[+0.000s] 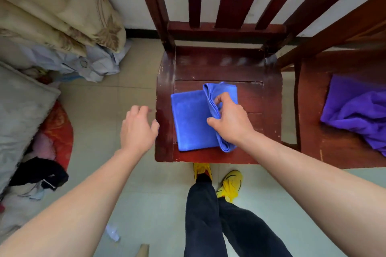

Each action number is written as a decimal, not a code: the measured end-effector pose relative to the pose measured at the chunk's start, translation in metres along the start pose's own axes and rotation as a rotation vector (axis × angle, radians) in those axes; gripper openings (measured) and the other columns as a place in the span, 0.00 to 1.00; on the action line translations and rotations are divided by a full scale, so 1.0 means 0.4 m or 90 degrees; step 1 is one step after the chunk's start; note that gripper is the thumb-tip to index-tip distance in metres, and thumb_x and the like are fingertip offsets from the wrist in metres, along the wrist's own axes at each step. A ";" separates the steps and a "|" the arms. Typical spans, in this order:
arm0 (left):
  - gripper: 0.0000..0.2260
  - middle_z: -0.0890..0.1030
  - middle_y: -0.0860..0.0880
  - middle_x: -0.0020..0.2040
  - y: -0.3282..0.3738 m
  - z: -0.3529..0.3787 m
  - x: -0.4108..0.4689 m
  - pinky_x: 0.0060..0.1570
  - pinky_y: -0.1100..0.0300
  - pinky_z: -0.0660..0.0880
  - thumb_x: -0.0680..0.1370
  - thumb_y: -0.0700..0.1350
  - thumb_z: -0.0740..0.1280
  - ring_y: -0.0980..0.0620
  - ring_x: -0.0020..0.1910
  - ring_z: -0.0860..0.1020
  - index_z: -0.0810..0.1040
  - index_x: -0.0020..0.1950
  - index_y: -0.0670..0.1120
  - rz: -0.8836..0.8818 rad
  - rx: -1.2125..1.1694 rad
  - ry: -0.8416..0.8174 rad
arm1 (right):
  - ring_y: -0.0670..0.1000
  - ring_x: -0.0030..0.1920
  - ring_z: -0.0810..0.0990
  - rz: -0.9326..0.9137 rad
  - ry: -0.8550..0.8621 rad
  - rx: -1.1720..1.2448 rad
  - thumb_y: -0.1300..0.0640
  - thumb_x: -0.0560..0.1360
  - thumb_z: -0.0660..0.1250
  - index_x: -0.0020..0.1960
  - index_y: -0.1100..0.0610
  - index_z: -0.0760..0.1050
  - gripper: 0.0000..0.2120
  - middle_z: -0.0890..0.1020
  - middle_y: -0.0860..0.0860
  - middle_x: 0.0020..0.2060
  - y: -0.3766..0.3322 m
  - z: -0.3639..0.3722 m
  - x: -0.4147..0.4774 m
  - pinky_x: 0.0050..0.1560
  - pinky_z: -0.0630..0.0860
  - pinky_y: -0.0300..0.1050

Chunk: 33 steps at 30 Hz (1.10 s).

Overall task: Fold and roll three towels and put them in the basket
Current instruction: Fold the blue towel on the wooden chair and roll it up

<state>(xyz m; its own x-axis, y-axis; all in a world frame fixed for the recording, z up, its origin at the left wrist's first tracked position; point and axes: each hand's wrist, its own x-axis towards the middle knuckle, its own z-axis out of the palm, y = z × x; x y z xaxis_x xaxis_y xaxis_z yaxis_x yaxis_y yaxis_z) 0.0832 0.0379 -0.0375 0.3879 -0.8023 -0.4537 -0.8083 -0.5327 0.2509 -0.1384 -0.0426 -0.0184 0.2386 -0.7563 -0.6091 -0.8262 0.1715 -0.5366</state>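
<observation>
A blue towel (pixel 191 120) lies folded flat on the seat of a dark red wooden chair (pixel 269 94). Its right side is turned over into a thick roll, and my right hand (pixel 230 120) grips that rolled edge between thumb and fingers. My left hand (pixel 139 127) hovers with fingers apart just left of the chair seat, holding nothing and not touching the towel. A purple towel (pixel 355 110) lies crumpled on the seat of a second wooden chair (pixel 313 131) at the right. No basket is in view.
Piled bedding and cushions (pixel 48 19) fill the left side, with a red round item (pixel 58 129) and dark clothes (pixel 39 174) on the tiled floor. My legs and yellow shoes (pixel 229 185) stand in front of the chair. A white wall is behind.
</observation>
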 end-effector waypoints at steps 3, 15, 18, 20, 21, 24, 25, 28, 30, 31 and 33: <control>0.15 0.75 0.41 0.58 -0.056 0.015 -0.022 0.56 0.49 0.70 0.76 0.43 0.66 0.40 0.59 0.73 0.75 0.62 0.41 -0.041 -0.034 -0.008 | 0.59 0.41 0.76 -0.017 -0.035 -0.055 0.60 0.72 0.65 0.58 0.53 0.63 0.17 0.75 0.51 0.34 -0.035 0.099 0.031 0.37 0.72 0.52; 0.12 0.76 0.42 0.57 -0.002 0.051 -0.026 0.52 0.48 0.73 0.74 0.39 0.66 0.40 0.56 0.73 0.78 0.57 0.41 0.063 -0.075 0.047 | 0.49 0.34 0.79 -0.002 0.038 0.138 0.61 0.73 0.68 0.55 0.51 0.76 0.12 0.82 0.50 0.41 0.016 0.125 0.076 0.50 0.78 0.51; 0.15 0.76 0.40 0.64 0.088 0.079 -0.007 0.52 0.46 0.75 0.70 0.40 0.71 0.38 0.62 0.74 0.80 0.57 0.41 0.301 0.015 0.048 | 0.55 0.36 0.83 0.008 0.129 0.150 0.61 0.72 0.64 0.48 0.46 0.75 0.11 0.82 0.50 0.34 0.045 0.058 0.122 0.44 0.80 0.57; 0.28 0.61 0.39 0.76 0.131 0.100 0.011 0.65 0.46 0.67 0.73 0.50 0.70 0.40 0.75 0.61 0.68 0.71 0.44 0.356 0.129 -0.064 | 0.53 0.41 0.83 0.029 0.097 0.175 0.62 0.72 0.66 0.50 0.48 0.77 0.12 0.81 0.47 0.38 0.043 0.032 0.170 0.48 0.81 0.56; 0.35 0.51 0.41 0.79 0.138 0.111 0.027 0.70 0.48 0.61 0.74 0.55 0.68 0.42 0.78 0.52 0.58 0.77 0.45 0.333 0.179 -0.120 | 0.51 0.42 0.82 0.056 0.076 0.210 0.64 0.72 0.67 0.53 0.51 0.78 0.13 0.81 0.47 0.41 0.042 0.021 0.198 0.49 0.81 0.53; 0.48 0.40 0.43 0.79 0.135 0.125 0.063 0.74 0.47 0.54 0.71 0.61 0.70 0.44 0.78 0.42 0.44 0.79 0.44 0.251 0.261 -0.181 | 0.47 0.40 0.78 0.186 0.012 0.390 0.67 0.74 0.67 0.58 0.58 0.77 0.13 0.79 0.51 0.44 0.035 -0.018 0.251 0.39 0.77 0.40; 0.50 0.39 0.43 0.79 0.129 0.130 0.066 0.74 0.46 0.54 0.71 0.61 0.70 0.44 0.78 0.41 0.43 0.79 0.44 0.249 0.267 -0.180 | 0.47 0.41 0.79 0.203 0.001 0.431 0.66 0.74 0.67 0.56 0.57 0.77 0.11 0.80 0.51 0.44 0.031 -0.028 0.254 0.38 0.75 0.39; 0.51 0.38 0.43 0.79 0.127 0.129 0.062 0.74 0.46 0.54 0.70 0.61 0.71 0.44 0.78 0.40 0.42 0.79 0.44 0.258 0.268 -0.190 | 0.45 0.37 0.80 0.190 0.093 0.463 0.65 0.75 0.66 0.48 0.55 0.77 0.06 0.80 0.50 0.38 0.030 -0.043 0.227 0.35 0.74 0.36; 0.51 0.37 0.43 0.78 0.131 0.130 0.059 0.74 0.46 0.54 0.70 0.61 0.71 0.44 0.78 0.39 0.41 0.79 0.44 0.252 0.276 -0.194 | 0.45 0.32 0.79 0.180 0.166 0.439 0.65 0.74 0.66 0.40 0.55 0.77 0.08 0.79 0.51 0.34 0.040 -0.040 0.171 0.32 0.74 0.37; 0.51 0.37 0.43 0.78 0.135 0.128 0.058 0.74 0.45 0.54 0.71 0.61 0.71 0.43 0.78 0.39 0.40 0.79 0.44 0.249 0.280 -0.195 | 0.45 0.30 0.79 0.186 0.150 0.429 0.65 0.74 0.66 0.38 0.56 0.77 0.08 0.80 0.52 0.33 0.049 -0.029 0.131 0.32 0.74 0.38; 0.51 0.36 0.42 0.78 0.139 0.130 0.060 0.74 0.45 0.54 0.71 0.61 0.71 0.43 0.78 0.39 0.40 0.78 0.43 0.244 0.282 -0.196 | 0.47 0.30 0.80 0.221 0.035 0.395 0.64 0.73 0.67 0.38 0.59 0.77 0.06 0.80 0.54 0.33 0.080 0.007 0.047 0.32 0.75 0.40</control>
<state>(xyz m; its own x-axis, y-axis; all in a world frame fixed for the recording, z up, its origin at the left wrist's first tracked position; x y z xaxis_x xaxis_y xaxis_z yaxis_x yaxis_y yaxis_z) 0.0248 0.0031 -0.0789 -0.0547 -0.7643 -0.6426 -0.9952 -0.0108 0.0976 -0.1588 -0.0495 -0.0486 -0.0247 -0.6207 -0.7837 -0.4037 0.7233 -0.5602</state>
